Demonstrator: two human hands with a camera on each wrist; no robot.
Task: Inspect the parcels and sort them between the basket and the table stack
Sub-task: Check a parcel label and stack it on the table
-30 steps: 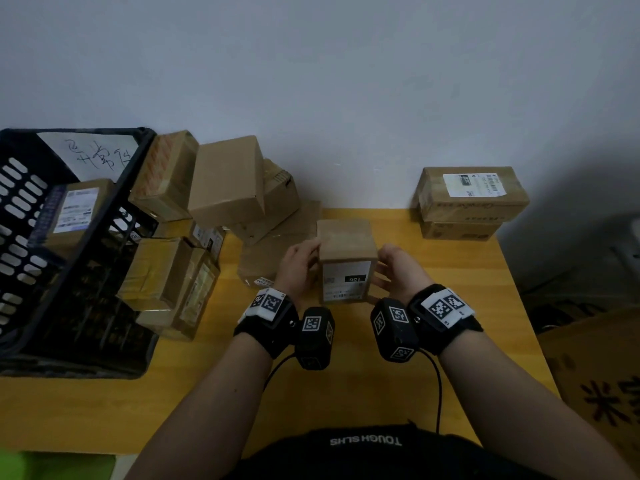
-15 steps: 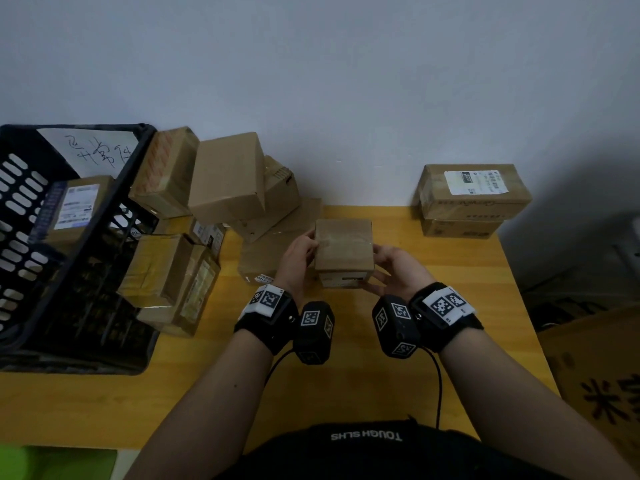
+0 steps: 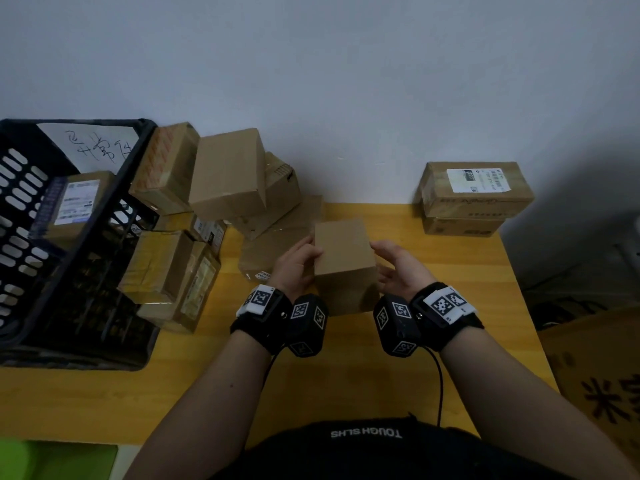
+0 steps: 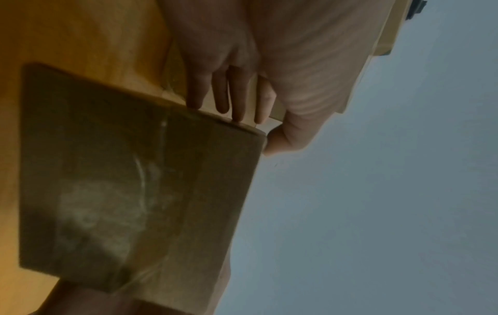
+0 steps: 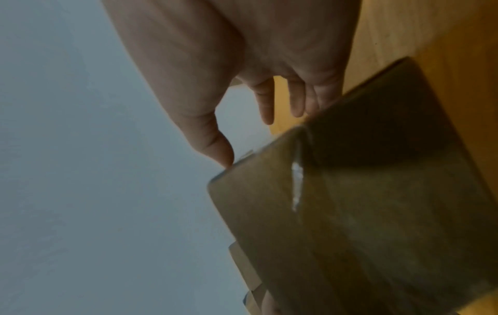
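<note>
A plain brown parcel [image 3: 343,258] is held above the wooden table [image 3: 346,375], midway between my hands. My left hand [image 3: 298,265] grips its left side; the left wrist view shows the fingers [image 4: 229,96] on one face and the thumb [image 4: 277,140] at the corner of the parcel [image 4: 134,181]. My right hand [image 3: 394,268] lies palm-in against the right side. In the right wrist view its thumb [image 5: 215,149] touches a corner of the parcel [image 5: 377,202], with the fingers [image 5: 269,102] straight behind it. No label shows.
A black slotted basket [image 3: 138,161] stands at the left with a labelled parcel [image 3: 74,202] inside. Several loose parcels [image 3: 228,171] are heaped between the basket and the wall. Two stacked parcels [image 3: 476,188] sit at the back right corner. A cardboard box [image 3: 606,393] stands right of the table.
The parcel has been tipped over between both hands. Its white labelled face, which looked at me a second ago, has turned out of sight, and plain faces now show.
</note>
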